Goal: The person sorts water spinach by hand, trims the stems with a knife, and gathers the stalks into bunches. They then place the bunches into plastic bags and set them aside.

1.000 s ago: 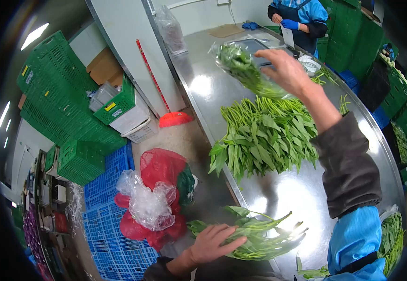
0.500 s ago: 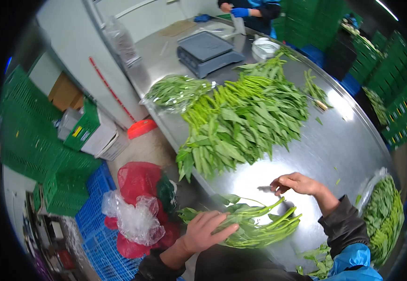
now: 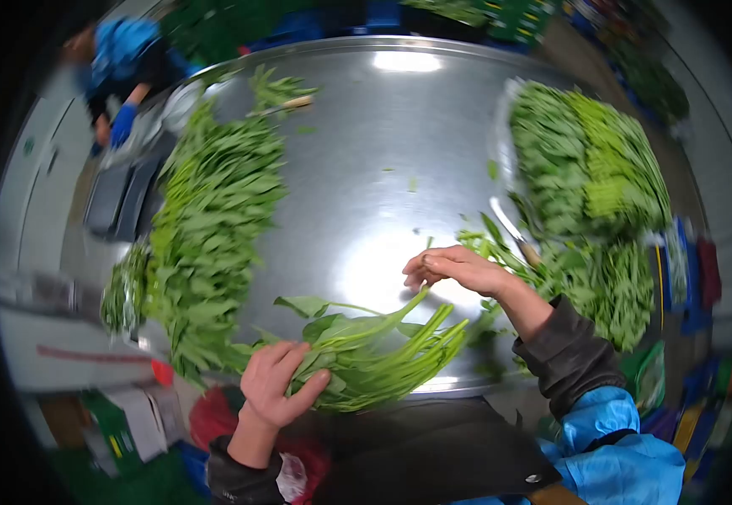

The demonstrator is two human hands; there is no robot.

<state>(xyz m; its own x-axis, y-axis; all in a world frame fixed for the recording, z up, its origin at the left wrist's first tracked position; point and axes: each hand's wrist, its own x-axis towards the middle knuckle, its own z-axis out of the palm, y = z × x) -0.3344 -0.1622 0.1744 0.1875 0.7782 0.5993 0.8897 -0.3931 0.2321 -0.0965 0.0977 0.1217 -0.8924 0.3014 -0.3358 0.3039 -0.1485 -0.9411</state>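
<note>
My left hand (image 3: 277, 383) rests on the leafy end of a bunch of long-stemmed greens (image 3: 383, 358) at the table's near edge, fingers partly curled over the leaves. The cut stems point right. Just above the stem ends is my right hand (image 3: 458, 271), its fingers bent together, and whatever it might hold is too small to make out. To its right, a curved knife with a wooden handle (image 3: 529, 252) lies among loose greens (image 3: 606, 286). A long heap of greens (image 3: 218, 227) covers the table's left part.
The steel table (image 3: 340, 168) extends ahead. Bagged greens (image 3: 585, 160) lie at the right. Another knife (image 3: 297, 102) is near the far left, beside trimmed stems. A grey scale (image 3: 122, 198) stands left, where a co-worker in blue (image 3: 126, 55) leans in.
The view has swung right, bringing the curved knife and the whole bagged pile into sight. My left hand stays on the bunch; my right hand remains near the stem ends.
</note>
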